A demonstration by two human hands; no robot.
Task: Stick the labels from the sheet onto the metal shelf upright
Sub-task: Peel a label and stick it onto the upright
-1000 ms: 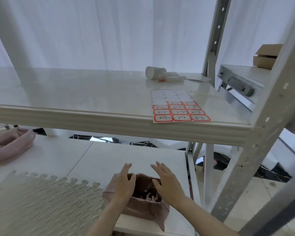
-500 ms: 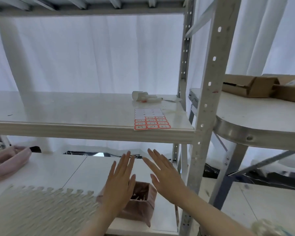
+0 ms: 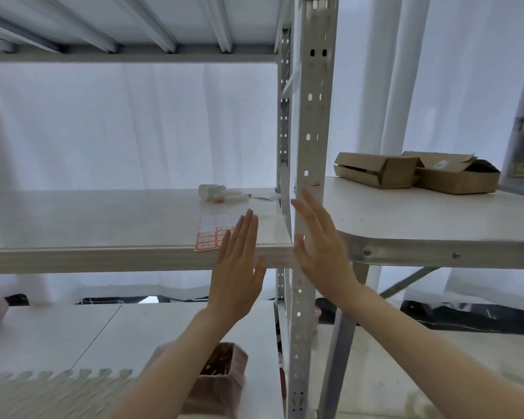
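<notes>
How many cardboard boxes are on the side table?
2. The left box lies on the table near the shelf upright; the right box sits just beside it, top open. Others may be out of frame.

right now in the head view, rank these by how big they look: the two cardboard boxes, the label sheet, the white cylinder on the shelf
1. right cardboard box and left cardboard box: too alike to rank
2. label sheet, partly hidden behind the left hand
3. white cylinder
</notes>
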